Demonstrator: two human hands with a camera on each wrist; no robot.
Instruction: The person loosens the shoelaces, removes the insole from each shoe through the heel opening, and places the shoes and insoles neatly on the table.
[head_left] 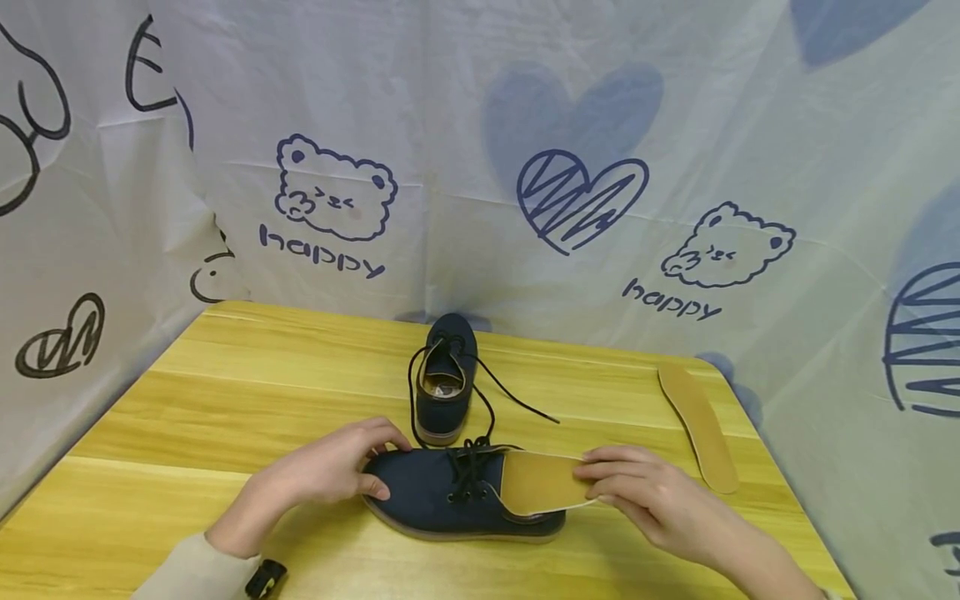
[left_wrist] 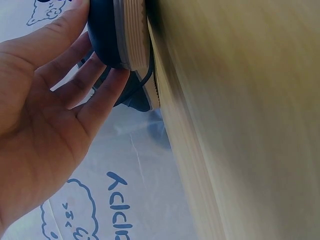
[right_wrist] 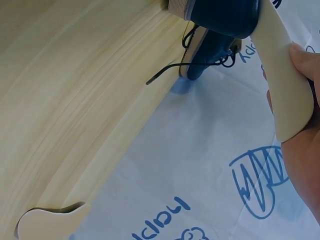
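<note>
A dark blue lace-up shoe point(head_left: 416, 492) with black laces lies sideways near the table's front, toe to the left. My left hand point(head_left: 341, 462) holds its toe, thumb on the near side and fingers on the far side; the left wrist view shows the fingertips against the shoe's toe point(left_wrist: 104, 37). A tan insole point(head_left: 540, 482) sticks out of the shoe's opening, its front part hidden inside. My right hand point(head_left: 660, 500) pinches the insole's outer end. In the right wrist view the insole point(right_wrist: 285, 85) slants up from the shoe's heel, under the thumb.
Behind stands a second dark blue shoe point(head_left: 441, 415), toe away, its loose black laces trailing over the table point(head_left: 225, 400). Another tan insole point(head_left: 697, 425) lies by the table's right edge. A white cloth point(head_left: 450, 225) with drawings hangs behind and at the sides.
</note>
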